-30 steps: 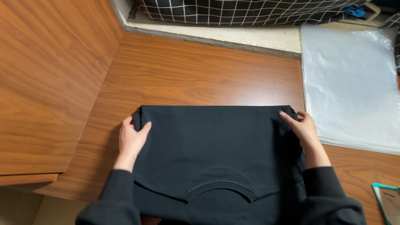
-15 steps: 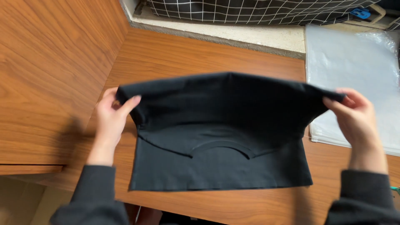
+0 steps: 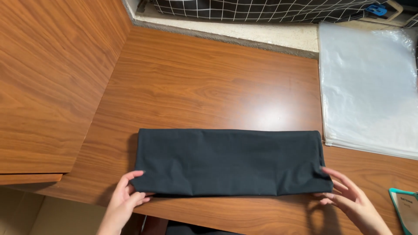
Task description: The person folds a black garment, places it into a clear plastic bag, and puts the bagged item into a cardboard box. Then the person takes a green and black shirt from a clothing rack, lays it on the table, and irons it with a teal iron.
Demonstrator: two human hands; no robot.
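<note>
Two hands show at the near edge of the wooden table (image 3: 209, 87). The left hand (image 3: 124, 200) has its fingers spread loosely, tips resting on the near left corner of the one black folded garment (image 3: 228, 161). The right hand (image 3: 352, 200) is likewise open, fingers splayed, touching the near right corner; neither hand grips anything.

One garment lies there, folded into a long flat band running left to right along the front of the table. Just beyond its far right corner lies a stack of clear plastic bags (image 3: 368, 87); how many cannot be told. One teal-edged packet (image 3: 405, 209) sits at the right edge, near the right hand. A wooden panel (image 3: 48, 78) rises on the left, and a black grid-patterned fabric (image 3: 261, 8) runs behind the table. Nothing covers the garment. Its cloth is plain, matt black, smooth, with even edges.
</note>
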